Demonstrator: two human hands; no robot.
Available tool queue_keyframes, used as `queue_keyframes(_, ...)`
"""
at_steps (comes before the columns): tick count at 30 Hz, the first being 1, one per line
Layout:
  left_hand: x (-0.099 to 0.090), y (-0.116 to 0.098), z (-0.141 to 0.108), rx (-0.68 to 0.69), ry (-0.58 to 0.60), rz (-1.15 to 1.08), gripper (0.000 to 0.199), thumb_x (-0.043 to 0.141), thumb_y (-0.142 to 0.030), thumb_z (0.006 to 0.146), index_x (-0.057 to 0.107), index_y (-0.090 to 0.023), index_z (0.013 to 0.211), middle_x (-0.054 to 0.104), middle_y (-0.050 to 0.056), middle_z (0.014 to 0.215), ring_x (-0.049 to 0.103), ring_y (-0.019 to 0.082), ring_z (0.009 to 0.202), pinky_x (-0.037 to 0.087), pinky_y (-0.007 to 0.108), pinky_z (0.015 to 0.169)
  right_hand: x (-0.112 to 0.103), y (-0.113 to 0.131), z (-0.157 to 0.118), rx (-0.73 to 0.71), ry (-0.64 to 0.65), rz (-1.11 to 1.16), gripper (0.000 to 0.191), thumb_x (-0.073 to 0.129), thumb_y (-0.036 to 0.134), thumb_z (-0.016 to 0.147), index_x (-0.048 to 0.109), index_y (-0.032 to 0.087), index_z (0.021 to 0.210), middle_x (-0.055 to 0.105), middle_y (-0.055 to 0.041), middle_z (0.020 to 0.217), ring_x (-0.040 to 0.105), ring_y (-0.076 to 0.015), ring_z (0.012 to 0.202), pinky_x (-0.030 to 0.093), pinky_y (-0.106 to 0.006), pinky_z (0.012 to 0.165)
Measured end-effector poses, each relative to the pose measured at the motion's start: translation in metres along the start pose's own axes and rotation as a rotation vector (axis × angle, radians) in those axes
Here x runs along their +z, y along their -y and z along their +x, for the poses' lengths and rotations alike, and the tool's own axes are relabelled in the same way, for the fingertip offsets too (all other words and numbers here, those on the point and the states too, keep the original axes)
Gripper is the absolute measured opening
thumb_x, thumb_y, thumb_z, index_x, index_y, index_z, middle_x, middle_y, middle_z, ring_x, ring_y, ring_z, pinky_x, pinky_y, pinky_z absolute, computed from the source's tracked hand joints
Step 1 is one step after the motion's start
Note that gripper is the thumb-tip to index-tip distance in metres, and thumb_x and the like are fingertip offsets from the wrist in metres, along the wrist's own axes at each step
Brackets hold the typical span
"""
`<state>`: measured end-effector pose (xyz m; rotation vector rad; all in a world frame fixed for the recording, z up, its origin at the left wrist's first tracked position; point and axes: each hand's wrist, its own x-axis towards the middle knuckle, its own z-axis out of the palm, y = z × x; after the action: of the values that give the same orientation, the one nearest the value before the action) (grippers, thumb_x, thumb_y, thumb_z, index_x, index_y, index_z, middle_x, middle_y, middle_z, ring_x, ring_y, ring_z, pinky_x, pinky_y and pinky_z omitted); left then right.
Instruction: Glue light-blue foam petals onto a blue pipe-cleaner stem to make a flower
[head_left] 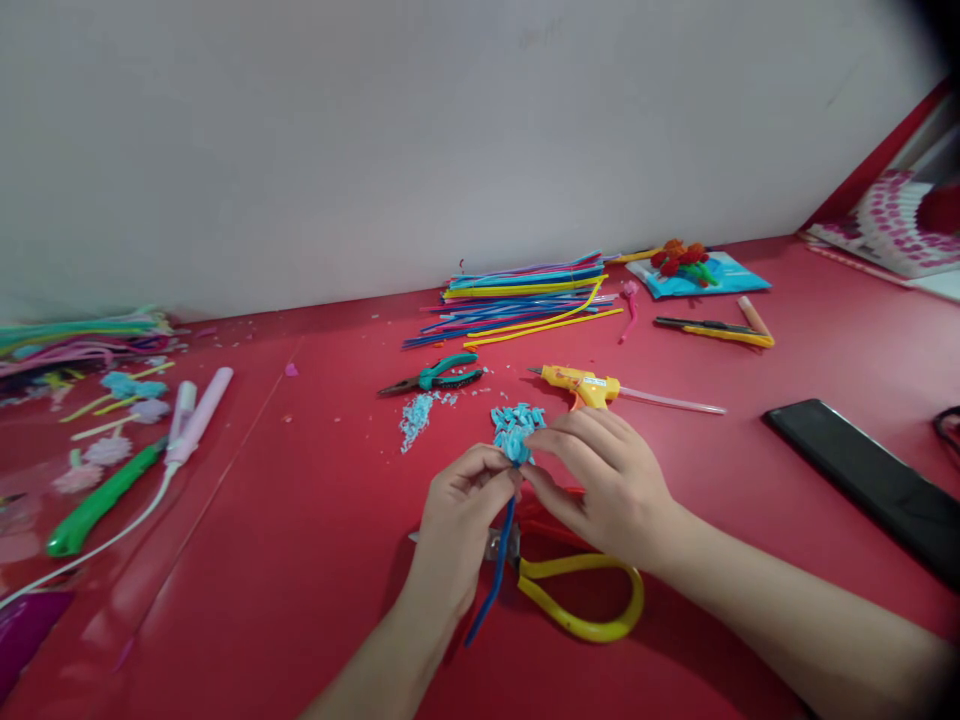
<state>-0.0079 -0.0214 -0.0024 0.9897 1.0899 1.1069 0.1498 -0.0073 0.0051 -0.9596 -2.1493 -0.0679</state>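
Note:
My left hand (461, 505) pinches a light-blue pipe-cleaner flower (514, 446) just below its head. Its dark-blue stem (491, 590) hangs down toward me. From the other side, the fingers of my right hand (615, 480) close on the flower head; the fingertips are partly hidden. A pile of cut light-blue pipe-cleaner pieces (521, 412) lies right behind the flower. Under my hands rest scissors with a yellow handle loop (600, 632) and a red one, the blades partly covered. Fine blue clippings (415, 420) are scattered to the left of the pile.
Teal-handled pliers (435, 377) and a yellow glue gun (581, 382) lie beyond my hands. A pipe-cleaner bundle (525, 295) is by the wall. Right are a black phone (862, 480) and tweezers (712, 328); left, a pink corded tool (202, 415) and a green-handled tool (105, 500).

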Motion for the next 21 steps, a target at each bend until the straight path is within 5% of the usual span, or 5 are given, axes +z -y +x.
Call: queue_keyframes(21,0.0001,-0.0003,-0.0005,0.087,0.022,0.104,0.011,0.057,-0.015,0.075,0.057,-0.017,0.065,0.051,-0.001,0.073,0.044,0.012,0.072,0.038,0.022,0.070,0.0013,-0.0005,0.0003,0.008,-0.006,-0.010,0.011,0.053,0.019,0.084,0.057,0.017,0.093,0.063,-0.0063,0.084,0.055,-0.0186,0.076,0.042,-0.033,0.068)
